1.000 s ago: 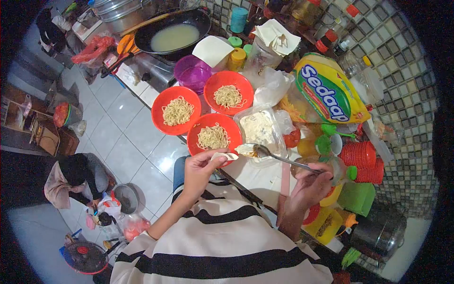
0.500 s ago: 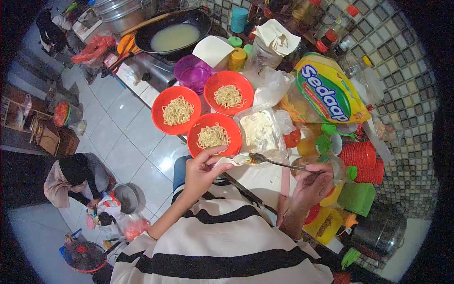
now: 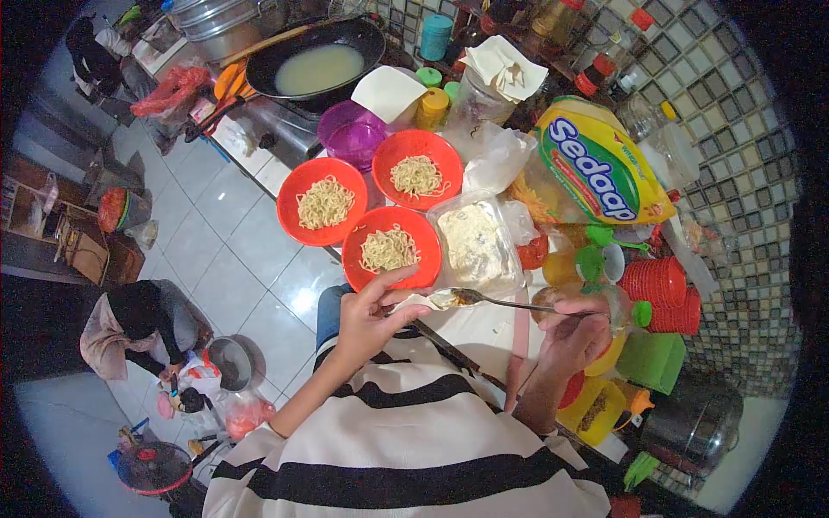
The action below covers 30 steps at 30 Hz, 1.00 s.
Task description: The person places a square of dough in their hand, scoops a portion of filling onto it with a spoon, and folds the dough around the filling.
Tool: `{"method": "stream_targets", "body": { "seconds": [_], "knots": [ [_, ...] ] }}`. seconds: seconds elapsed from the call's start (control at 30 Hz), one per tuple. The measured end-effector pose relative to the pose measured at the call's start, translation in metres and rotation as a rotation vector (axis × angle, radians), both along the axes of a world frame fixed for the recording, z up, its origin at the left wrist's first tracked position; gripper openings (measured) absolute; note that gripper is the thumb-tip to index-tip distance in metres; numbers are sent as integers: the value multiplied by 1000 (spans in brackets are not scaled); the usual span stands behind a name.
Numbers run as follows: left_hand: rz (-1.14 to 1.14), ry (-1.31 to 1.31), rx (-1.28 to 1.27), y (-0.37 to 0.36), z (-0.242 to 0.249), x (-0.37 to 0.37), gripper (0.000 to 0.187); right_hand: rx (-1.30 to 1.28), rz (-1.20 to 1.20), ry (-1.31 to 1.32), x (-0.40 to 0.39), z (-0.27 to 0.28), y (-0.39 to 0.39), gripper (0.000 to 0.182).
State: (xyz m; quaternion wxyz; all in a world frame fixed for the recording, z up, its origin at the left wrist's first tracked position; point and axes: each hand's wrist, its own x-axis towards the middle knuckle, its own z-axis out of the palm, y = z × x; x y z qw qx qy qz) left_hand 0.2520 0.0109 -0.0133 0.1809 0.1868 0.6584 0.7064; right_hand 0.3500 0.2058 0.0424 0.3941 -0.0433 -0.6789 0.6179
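Observation:
My left hand (image 3: 373,315) pinches a thin, pale, wrapper-like sheet (image 3: 423,301) between thumb and fingers, just in front of the nearest red bowl. Against the sheet's right end rests the dark, wet tip of a metal spoon (image 3: 518,304). My right hand (image 3: 577,332) is closed around the spoon's handle. Right behind the spoon stands a clear plastic tub (image 3: 516,274) holding a whitish, floury mass (image 3: 471,242). Cooked noodles (image 3: 389,249) lie in the near red bowl (image 3: 434,268); two more red bowls (image 3: 287,216) of noodles sit behind it.
A wok (image 3: 367,52) with cloudy liquid is at the back. Yellow Sedaap packaging (image 3: 604,164), stacked red bowls (image 3: 654,287) and a green container (image 3: 652,361) crowd the right side. A purple bowl (image 3: 341,129) stands behind the red ones. Another person (image 3: 138,324) crouches at lower left.
The sheet in my left hand has dipped slightly toward me, and the spoon's tip has come down a little with it. The bowls and tub have not moved.

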Motion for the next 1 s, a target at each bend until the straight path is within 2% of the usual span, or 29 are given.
{"method": "stream_targets", "body": {
  "seconds": [0.13,0.23,0.3,0.43,0.5,0.6,0.7,1.0],
  "knots": [
    [-9,54,-36,-2,-3,0,48,13,-156,64,-12,2,-9,50],
    [-27,57,-91,-2,-2,0,49,71,-57,115,-12,3,-6,48],
    [-13,-3,-23,0,-2,0,47,138,111,41,-7,6,-3,47],
    [-9,-101,-42,2,3,1,47,113,133,90,-10,6,-7,46],
    [37,-151,-7,4,1,2,46,143,75,27,-8,6,-11,45],
    [78,-95,-103,5,0,2,45,164,109,20,-8,5,-10,44],
    [108,-75,-86,8,0,2,44,241,87,-47,-5,6,-9,44],
    [125,-88,-128,7,-2,2,43,238,131,-26,-9,7,-11,43]
  ]
}}
